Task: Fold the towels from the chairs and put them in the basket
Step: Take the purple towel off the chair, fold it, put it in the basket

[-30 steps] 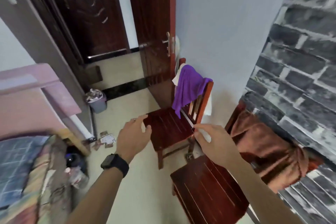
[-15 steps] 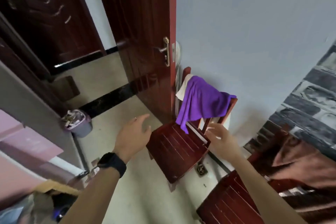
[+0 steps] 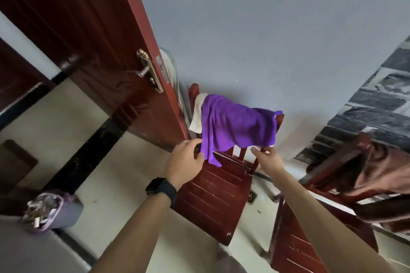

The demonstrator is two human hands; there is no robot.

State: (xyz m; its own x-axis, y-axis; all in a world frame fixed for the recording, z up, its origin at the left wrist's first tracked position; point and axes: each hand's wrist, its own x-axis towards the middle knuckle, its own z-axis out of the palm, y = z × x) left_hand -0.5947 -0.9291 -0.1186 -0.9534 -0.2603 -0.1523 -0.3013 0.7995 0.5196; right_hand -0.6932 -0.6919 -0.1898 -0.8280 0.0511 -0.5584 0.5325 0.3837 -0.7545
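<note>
Over the chair (image 3: 213, 195) back hangs the purple towel (image 3: 239, 126), a white towel (image 3: 197, 115) under it; left hand (image 3: 185, 162) grip pinches its lower left edge; right hand (image 3: 267, 158) grip is wide, just below the right edge.

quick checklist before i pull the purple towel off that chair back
1. Left hand has the purple towel: ok, it pinches the hanging left edge.
2. Right hand has the towel: not ok, its fingers are straight just below the hem and hold nothing.
3. Towel free of the chair: cannot tell, its right corner drapes over the back's far post.
4. White towel will stay put: not ok, it lies under the purple one and may drag along.
5. Basket within reach: cannot tell, it is not in view.
</note>
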